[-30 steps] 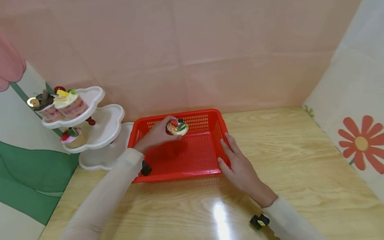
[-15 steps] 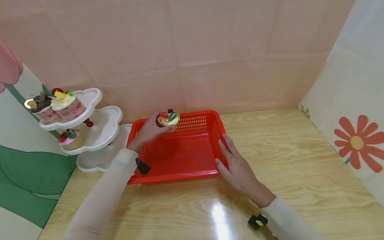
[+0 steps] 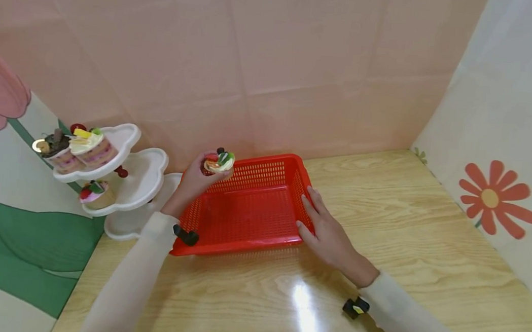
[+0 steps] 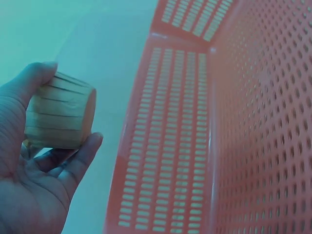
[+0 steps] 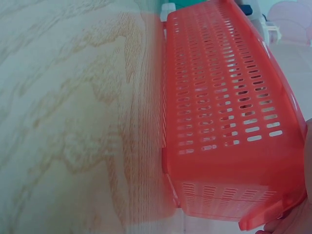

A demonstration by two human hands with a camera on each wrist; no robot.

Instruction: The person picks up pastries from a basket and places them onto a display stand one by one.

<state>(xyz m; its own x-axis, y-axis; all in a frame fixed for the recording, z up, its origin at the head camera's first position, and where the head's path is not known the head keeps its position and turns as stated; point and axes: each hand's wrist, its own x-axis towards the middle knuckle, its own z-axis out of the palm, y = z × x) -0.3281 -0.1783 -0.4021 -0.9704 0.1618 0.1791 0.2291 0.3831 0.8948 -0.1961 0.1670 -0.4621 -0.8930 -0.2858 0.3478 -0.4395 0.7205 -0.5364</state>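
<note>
My left hand [image 3: 196,179] holds a toy cupcake [image 3: 219,164] above the basket's back left corner. Cream and fruit pieces top the cupcake, and its pale pleated cup [image 4: 58,114] sits between thumb and fingers in the left wrist view. A red plastic basket [image 3: 242,247] with slotted walls stands on the table. Against its right end rests my right hand [image 3: 330,236], the fingers fairly straight over the rim; in the right wrist view only part of this hand shows at the lower right edge.
Left of the basket stands a white tiered stand [image 3: 149,171]. Two toy cakes, one a layered cake cup [image 3: 94,148], sit on its top tier, and a pink-topped cupcake [image 3: 98,195] on the middle one. A wall [image 3: 253,69] runs behind the wooden table [image 3: 408,235].
Holding the cupcake, my left hand has moved up and left from over the basket's inside toward its back left corner. My right hand stays on the basket's right end.
</note>
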